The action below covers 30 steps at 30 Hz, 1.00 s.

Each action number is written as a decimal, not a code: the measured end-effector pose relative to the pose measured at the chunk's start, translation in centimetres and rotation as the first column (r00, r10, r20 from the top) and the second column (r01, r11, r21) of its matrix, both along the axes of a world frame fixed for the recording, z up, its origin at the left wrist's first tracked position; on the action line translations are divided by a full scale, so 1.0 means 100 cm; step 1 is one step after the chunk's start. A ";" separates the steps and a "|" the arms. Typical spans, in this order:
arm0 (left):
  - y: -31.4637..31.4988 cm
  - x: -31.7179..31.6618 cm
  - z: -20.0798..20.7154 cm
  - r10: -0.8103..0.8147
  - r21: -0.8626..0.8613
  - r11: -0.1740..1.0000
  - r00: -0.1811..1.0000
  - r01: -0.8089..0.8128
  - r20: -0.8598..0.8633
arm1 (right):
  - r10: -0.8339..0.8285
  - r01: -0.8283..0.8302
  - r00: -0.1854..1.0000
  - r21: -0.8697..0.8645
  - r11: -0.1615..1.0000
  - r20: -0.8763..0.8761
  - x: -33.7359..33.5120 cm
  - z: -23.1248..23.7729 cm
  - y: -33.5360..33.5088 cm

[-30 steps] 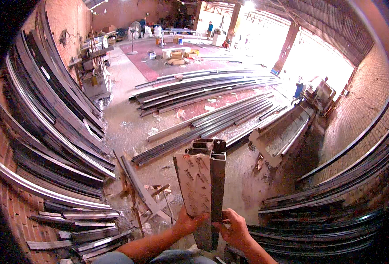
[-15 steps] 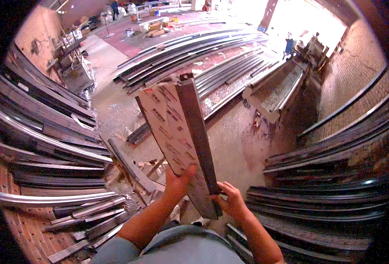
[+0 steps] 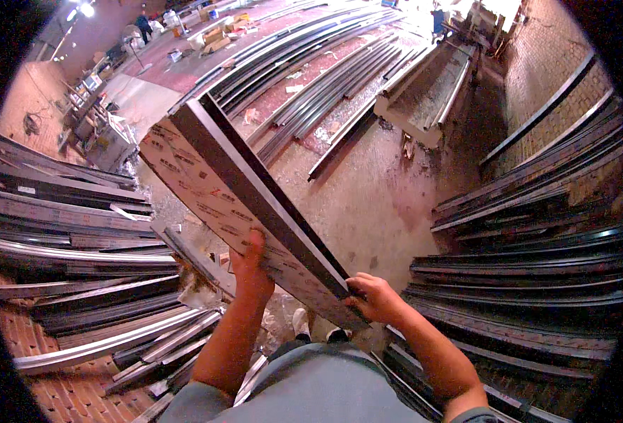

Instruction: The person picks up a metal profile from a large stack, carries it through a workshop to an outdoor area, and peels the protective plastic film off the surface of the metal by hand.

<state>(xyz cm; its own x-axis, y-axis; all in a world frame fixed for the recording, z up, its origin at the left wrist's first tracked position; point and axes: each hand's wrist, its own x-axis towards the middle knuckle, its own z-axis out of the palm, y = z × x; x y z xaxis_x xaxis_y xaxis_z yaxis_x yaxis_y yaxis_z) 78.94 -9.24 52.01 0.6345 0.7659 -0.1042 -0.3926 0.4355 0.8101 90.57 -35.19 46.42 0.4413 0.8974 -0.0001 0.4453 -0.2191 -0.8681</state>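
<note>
In front of me I hold a long metal profile (image 3: 234, 185), dark along its stepped side and covered on its broad face with pale printed film. It slants from far left down to near right, its far end raised over the floor. My left hand (image 3: 253, 266) grips the film-covered face and lower left edge, with the thumb lying on the film. Near the close end, my right hand (image 3: 373, 296) is closed around the right edge. The underside of the profile and some fingertips are hidden.
Stacks of dark profiles (image 3: 71, 201) line the left, and more stacked profiles (image 3: 523, 282) the right. Long metal bars (image 3: 346, 84) lie across the floor ahead. A trough-like metal frame (image 3: 424, 95) stands at far right. Cardboard boxes (image 3: 220, 39) sit farther back.
The profile's far end has swung left and its dark stepped side has turned more toward me. Both hands keep hold; my left hand has shifted left. The view has turned slightly.
</note>
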 end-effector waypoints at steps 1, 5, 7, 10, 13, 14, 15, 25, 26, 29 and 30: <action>0.000 0.001 -0.002 -0.004 -0.002 1.000 1.000 0.004 0.005 | -0.008 0.009 0.999 -0.028 1.000 0.038 0.000 0.005 -0.002; -0.007 0.010 0.000 0.019 -0.041 0.999 1.000 -0.020 -0.023 | -0.076 0.076 0.997 0.001 0.997 0.012 0.004 0.009 -0.007; -0.014 0.020 0.000 0.047 -0.036 0.998 0.999 -0.048 -0.018 | -0.141 0.141 0.990 0.126 0.982 -0.011 0.007 -0.005 -0.014; -0.014 0.030 -0.009 0.129 0.007 0.992 0.992 -0.129 0.012 | -0.350 0.329 0.934 0.202 0.922 0.074 0.007 -0.011 -0.033; -0.003 0.035 -0.014 0.192 -0.009 0.981 0.981 -0.192 -0.019 | -0.555 0.529 0.821 0.184 0.828 0.136 0.002 -0.023 -0.072; -0.004 0.040 -0.009 0.190 -0.032 0.981 0.982 -0.191 -0.021 | -0.612 0.591 0.779 0.169 0.789 0.135 -0.003 -0.032 -0.092; -0.003 0.045 -0.006 0.186 -0.056 0.981 0.982 -0.187 -0.021 | -0.668 0.651 0.731 0.154 0.744 0.137 -0.010 -0.043 -0.112; -0.026 0.080 -0.044 0.127 -0.189 0.968 0.971 -0.166 -0.202 | -0.666 0.590 0.542 -0.333 0.736 -0.513 -0.064 -0.091 -0.210; -0.038 0.084 -0.047 0.117 -0.210 0.964 0.968 -0.165 -0.221 | -0.627 0.562 0.515 -0.323 0.762 -0.585 -0.057 -0.088 -0.210; -0.071 0.101 -0.055 0.103 -0.283 0.941 0.952 -0.187 -0.287 | -0.526 0.540 0.495 -0.230 0.810 -0.692 -0.033 -0.080 -0.207; -0.083 0.107 -0.054 0.090 -0.308 0.932 0.947 -0.188 -0.307 | -0.494 0.540 0.501 -0.190 0.820 -0.711 -0.027 -0.080 -0.207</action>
